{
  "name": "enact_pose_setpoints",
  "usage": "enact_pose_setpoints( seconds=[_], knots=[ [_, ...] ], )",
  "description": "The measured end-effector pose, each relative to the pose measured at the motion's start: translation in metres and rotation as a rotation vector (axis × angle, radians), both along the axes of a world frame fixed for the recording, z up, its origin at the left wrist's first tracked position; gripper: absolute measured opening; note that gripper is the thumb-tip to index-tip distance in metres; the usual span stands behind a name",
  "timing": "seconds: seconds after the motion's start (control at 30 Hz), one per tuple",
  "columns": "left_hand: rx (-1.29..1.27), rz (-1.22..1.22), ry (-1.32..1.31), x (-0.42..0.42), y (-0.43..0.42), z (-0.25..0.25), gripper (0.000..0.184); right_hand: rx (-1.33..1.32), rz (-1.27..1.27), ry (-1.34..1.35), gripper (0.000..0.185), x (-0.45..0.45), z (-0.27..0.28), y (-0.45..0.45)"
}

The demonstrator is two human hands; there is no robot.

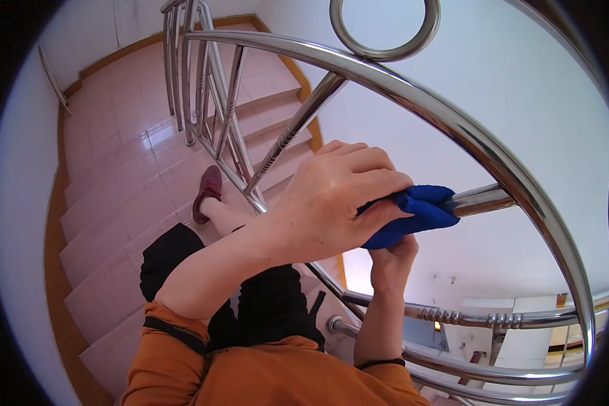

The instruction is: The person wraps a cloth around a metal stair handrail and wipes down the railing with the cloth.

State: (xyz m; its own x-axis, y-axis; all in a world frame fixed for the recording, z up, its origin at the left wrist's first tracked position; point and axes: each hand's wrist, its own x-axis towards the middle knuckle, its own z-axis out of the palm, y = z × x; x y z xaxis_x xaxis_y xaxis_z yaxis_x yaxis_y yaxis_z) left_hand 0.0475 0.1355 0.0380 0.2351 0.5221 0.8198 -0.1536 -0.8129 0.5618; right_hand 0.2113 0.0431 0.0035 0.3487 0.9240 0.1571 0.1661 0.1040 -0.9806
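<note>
A blue cloth [419, 215] is folded around a metal baluster [484, 200] of the stair railing. My left hand [345, 193] reaches across from the left and pinches the cloth between thumb and fingers. Below the cloth, my right hand [394, 262] grips its underside from the other side of the baluster. Part of the right hand's fingers is hidden behind the cloth and the left hand.
Above runs a curved steel handrail [413, 81] with a metal ring [386, 51] on top. Pink tiled stairs [115, 237] descend on the left. My foot in a maroon shoe [208, 193] rests on a step. Lower horizontal rails [467, 318] cross at the right.
</note>
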Motion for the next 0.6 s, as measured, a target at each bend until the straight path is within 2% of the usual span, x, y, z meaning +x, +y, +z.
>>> enact_pose_setpoints(
  seconds=[0.13, 0.2, 0.33, 0.4, 0.43, 0.53, 0.6],
  knots=[
    [0.035, 0.043, -0.033, 0.002, -0.002, 0.001, 0.029, 0.042, -0.046, -0.041, 0.055, -0.003, 0.015, -0.002],
    [0.057, 0.071, -0.059, 0.003, -0.001, -0.001, 0.030, 0.161, 0.054, -0.058, 0.055, -0.007, 0.024, -0.002],
    [0.056, 0.074, -0.054, 0.003, -0.001, 0.000, 0.031, 0.121, 0.175, -0.046, 0.059, 0.004, 0.038, -0.008],
    [0.034, 0.063, -0.043, 0.003, -0.003, 0.000, 0.031, 0.205, 0.191, -0.029, 0.057, 0.006, 0.041, -0.009],
    [0.033, 0.062, -0.041, 0.003, -0.003, 0.000, 0.031, 0.183, 0.043, -0.019, 0.049, 0.005, 0.037, -0.008],
    [0.052, 0.058, -0.046, 0.004, -0.002, -0.001, 0.031, 0.234, -0.113, -0.034, 0.040, -0.009, 0.042, 0.001],
    [0.043, 0.038, -0.026, 0.001, -0.001, -0.001, 0.031, 0.248, -0.101, -0.060, 0.036, -0.008, 0.035, 0.004]
  ],
)
